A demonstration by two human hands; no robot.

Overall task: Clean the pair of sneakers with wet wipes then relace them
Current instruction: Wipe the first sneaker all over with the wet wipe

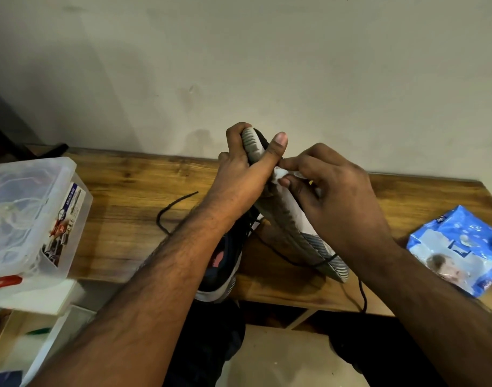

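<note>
At the middle of the wooden tabletop (133, 191), the left hand (239, 177) grips the toe of a tilted sneaker (283, 213), sole up, fingers curled round it, while the right hand (337, 191) pinches a white wet wipe (281, 173) against the sole. The second sneaker (222, 263) lies half hidden under the left forearm. A loose black lace (169, 213) lies left of it, a clear plastic box (29, 219) stands far left, and a blue wipes pack (459, 247) lies right.

Wooden table (133, 188) against plain (scuffed) wall (239, 65).

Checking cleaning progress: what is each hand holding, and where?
Left hand grips the sneaker at its toe end; right hand pinches a wet wipe against the sole.
</note>
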